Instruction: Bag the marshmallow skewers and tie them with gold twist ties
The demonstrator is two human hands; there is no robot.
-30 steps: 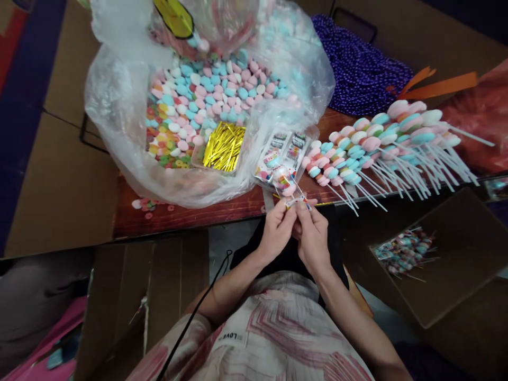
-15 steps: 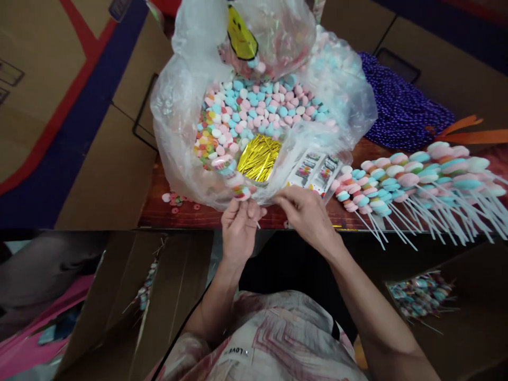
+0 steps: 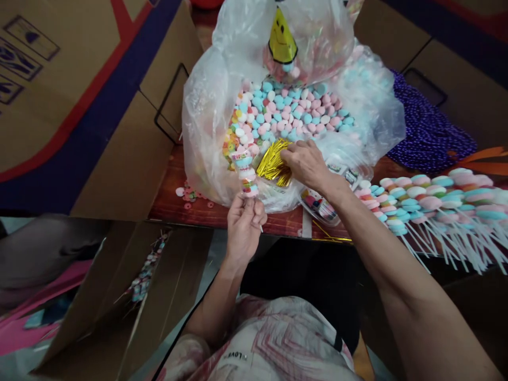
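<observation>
My left hand [image 3: 245, 225] is closed around the lower end of a wrapped candy skewer [image 3: 246, 174], held upright with a bit of white stick poking out below. Clear film covers its stacked pink, white and blue candies. Over the heap of gold twist ties [image 3: 273, 164] my right hand [image 3: 304, 164] has its fingers curled and pinched at the right side; the fingertips are partly hidden. Behind both hands an open plastic bag [image 3: 204, 132] holds loose pink, blue and white candies [image 3: 293, 114] and small coloured rings [image 3: 232, 143].
Unwrapped candy skewers [image 3: 436, 198] lie piled on the table's right. Clear packs [image 3: 319, 206] sit by my right forearm. Cardboard boxes [image 3: 119, 148] flank the table. Finished skewers [image 3: 148, 270] lie in a lower box at left. Purple cord [image 3: 428, 129] is bundled at back right.
My right hand has moved from the bag's front edge up to the gold twist ties. The left hand still holds the wrapped skewer. The whole view has shifted.
</observation>
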